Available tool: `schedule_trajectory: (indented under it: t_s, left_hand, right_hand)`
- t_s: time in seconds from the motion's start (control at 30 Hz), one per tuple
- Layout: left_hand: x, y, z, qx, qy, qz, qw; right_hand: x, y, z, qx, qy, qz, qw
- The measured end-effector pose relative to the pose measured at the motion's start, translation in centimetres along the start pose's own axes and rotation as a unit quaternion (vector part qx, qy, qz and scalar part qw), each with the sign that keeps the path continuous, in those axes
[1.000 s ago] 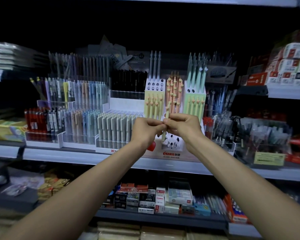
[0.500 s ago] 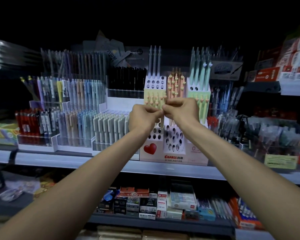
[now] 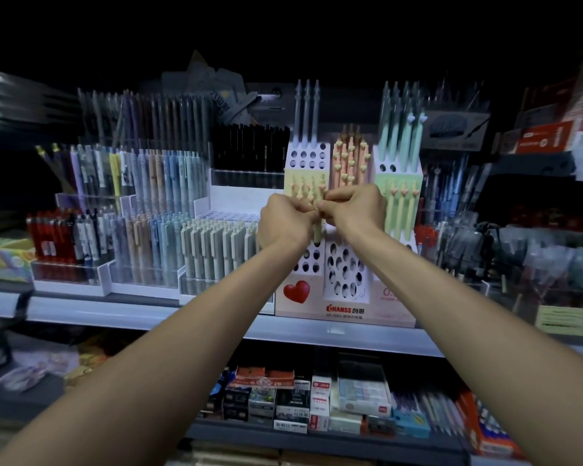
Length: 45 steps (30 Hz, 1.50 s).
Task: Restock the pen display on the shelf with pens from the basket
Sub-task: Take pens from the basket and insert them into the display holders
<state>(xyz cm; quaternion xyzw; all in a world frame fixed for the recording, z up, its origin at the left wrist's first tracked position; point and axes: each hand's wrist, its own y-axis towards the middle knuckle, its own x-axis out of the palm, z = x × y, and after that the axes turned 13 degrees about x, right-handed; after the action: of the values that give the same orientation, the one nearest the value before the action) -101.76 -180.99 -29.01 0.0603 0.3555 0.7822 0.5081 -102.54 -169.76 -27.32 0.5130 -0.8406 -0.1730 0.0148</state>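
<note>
A stepped cardboard pen display (image 3: pixel 345 311) with rows of round holes and a red heart stands on the middle shelf. It carries yellow, orange, green and grey-blue pens with heart tops. My left hand (image 3: pixel 285 223) and my right hand (image 3: pixel 354 210) meet in front of its yellow section. Both pinch a pale yellow pen (image 3: pixel 318 232) near its top. The pen hangs upright, its lower end at a hole in the display's left column. No basket is in view.
Clear racks of pastel pens (image 3: pixel 169 230) and black pens (image 3: pixel 249 149) fill the shelf to the left. Racks of wrapped pens (image 3: pixel 535 260) stand at the right. The grey shelf edge (image 3: pixel 148 314) runs below. Boxed stationery (image 3: pixel 303 405) lies on the lower shelf.
Both hands rose with the yellow pen from the lower holes to the yellow section. The camera view tilted up and moved closer to the display.
</note>
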Motion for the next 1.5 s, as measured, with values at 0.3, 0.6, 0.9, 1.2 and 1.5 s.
schedule_trajectory:
  t_s: [0.3, 0.6, 0.9, 1.2, 1.5]
  left_hand:
    - [0.8, -1.1, -0.8, -0.020, 0.027, -0.013, 0.999]
    - [1.4, -0.9, -1.1, -0.028, 0.044, -0.010, 0.999]
    - [2.0, 0.0, -0.8, -0.026, 0.128, -0.001, 0.991]
    - [-1.9, -0.9, 0.4, 0.076, 0.207, -0.171, 0.960]
    - [-7.9, -6.2, 2.3, 0.211, 0.360, -0.285, 0.863]
  right_hand:
    - [0.0, -0.5, 1.4, 0.019, -0.026, 0.010, 0.999]
    - [0.1, -1.2, 1.8, -0.010, -0.067, 0.023, 0.997]
    - [0.5, -1.3, 1.6, -0.020, -0.134, 0.043, 0.990]
    - [-2.4, -2.6, 0.8, -0.010, -0.226, -0.031, 0.974]
    - [-8.6, -7.9, 1.1, -0.060, -0.412, -0.184, 0.890]
